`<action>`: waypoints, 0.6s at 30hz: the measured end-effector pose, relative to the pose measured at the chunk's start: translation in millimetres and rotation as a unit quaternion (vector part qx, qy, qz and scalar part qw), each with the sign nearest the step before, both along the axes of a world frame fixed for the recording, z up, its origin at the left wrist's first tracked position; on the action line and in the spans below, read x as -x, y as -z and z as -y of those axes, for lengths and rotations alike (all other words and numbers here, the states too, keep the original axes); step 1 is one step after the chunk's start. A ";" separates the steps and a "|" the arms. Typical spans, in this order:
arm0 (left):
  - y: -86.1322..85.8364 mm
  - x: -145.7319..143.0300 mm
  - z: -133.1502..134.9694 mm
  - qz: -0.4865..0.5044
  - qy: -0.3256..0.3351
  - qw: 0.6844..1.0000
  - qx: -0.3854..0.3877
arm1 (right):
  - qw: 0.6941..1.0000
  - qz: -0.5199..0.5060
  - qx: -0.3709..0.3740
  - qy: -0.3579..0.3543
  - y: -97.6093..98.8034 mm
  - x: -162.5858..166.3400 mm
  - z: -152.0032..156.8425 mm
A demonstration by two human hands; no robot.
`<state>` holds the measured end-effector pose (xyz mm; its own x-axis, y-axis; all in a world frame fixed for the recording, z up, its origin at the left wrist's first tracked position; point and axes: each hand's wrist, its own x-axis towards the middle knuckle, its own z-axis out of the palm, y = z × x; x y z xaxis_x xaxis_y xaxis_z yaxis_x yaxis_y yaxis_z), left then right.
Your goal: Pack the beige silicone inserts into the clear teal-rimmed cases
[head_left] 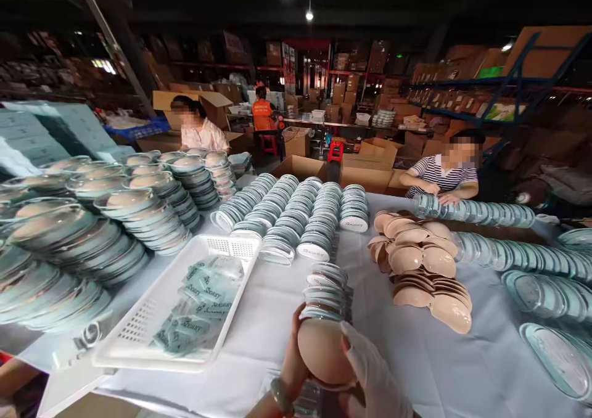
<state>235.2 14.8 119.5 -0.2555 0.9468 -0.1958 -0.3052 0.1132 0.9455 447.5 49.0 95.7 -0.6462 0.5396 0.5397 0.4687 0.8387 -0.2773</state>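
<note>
A beige bra cup is held low in front of me, its rounded side up. My left hand, bare with a bracelet at the wrist, grips its left edge. Across from it my right hand, in a white glove, closes on the right edge. Just beyond the cup stands a short row of oval clear-and-white cases. Clear plastic shows partly below my hands. To the right lies a pile of beige bra cups, some nested in pairs.
A white perforated basket with printed packets stands left of my hands. Stacks of filled oval cases crowd the left side. Rows of cases fill the table's middle back. Clear cases line the right, where a co-worker handles one row.
</note>
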 end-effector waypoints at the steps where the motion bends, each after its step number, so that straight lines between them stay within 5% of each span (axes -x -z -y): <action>1: -5.4 2.1 2.9 0.026 0.037 0.999 -0.007 | 0.999 -0.013 -0.035 -0.001 1.0 -2.3 4.8; 5: -16.3 18.2 -0.4 0.055 0.218 0.974 -0.034 | 0.984 -0.119 -0.118 0.061 15.1 4.4 -12.8; 8: 4.1 28.7 -11.7 -0.159 0.149 0.976 0.001 | 0.961 -0.215 0.012 0.175 29.0 13.0 -45.2; 10: 27.4 25.9 -17.7 -0.323 0.076 0.941 0.059 | 0.953 -0.219 0.075 0.198 35.5 16.8 -62.0; 13: 56.2 11.6 -21.8 -0.427 0.078 0.889 0.146 | 0.985 -0.023 0.137 0.105 38.5 18.9 -73.2; 16: 66.2 3.2 -23.6 -0.453 0.113 0.868 0.169 | 0.951 0.218 0.210 0.058 36.8 19.5 -74.4; 18: 68.0 4.0 -25.7 -0.446 0.127 0.869 0.173 | 0.930 0.272 0.239 0.063 36.4 22.4 -74.7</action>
